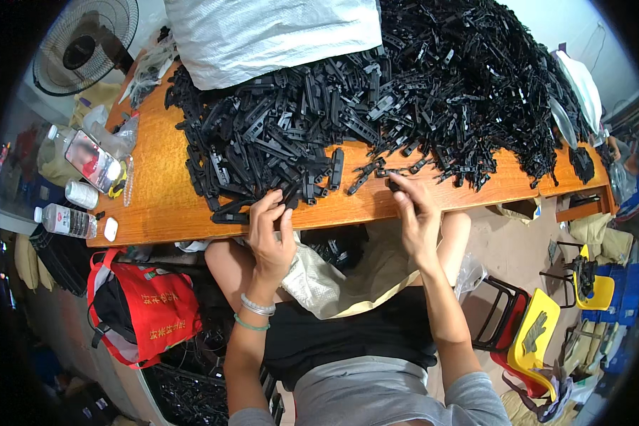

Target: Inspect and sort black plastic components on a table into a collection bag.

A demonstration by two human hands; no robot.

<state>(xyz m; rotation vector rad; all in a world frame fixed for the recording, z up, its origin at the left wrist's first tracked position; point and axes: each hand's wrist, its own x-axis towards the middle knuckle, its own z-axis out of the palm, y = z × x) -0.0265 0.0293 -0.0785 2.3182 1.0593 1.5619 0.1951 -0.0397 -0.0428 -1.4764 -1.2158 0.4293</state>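
My left hand point(271, 231) is at the table's front edge, its thumb and fingers closed around a black plastic part point(289, 201). That part is mostly covered by the fingers. Just beyond it lies a heap of long, bar-shaped black plastic pieces point(263, 121). Farther right, my right hand point(419, 216) pinches a small dark plastic part point(392, 184) between thumb and fingertips, low over the wood. Close to those fingertips, a few small clip-like black pieces point(366, 175) lie loose, at the near fringe of a large mound of similar pieces point(468, 85).
A white woven sack point(277, 35) rests on the heap. At left are a phone point(92, 163), a bottle point(65, 221) and a fan point(82, 50). An open sack point(326, 284) lies across my lap. A red bag point(153, 305) and a yellow chair point(536, 341) flank me.
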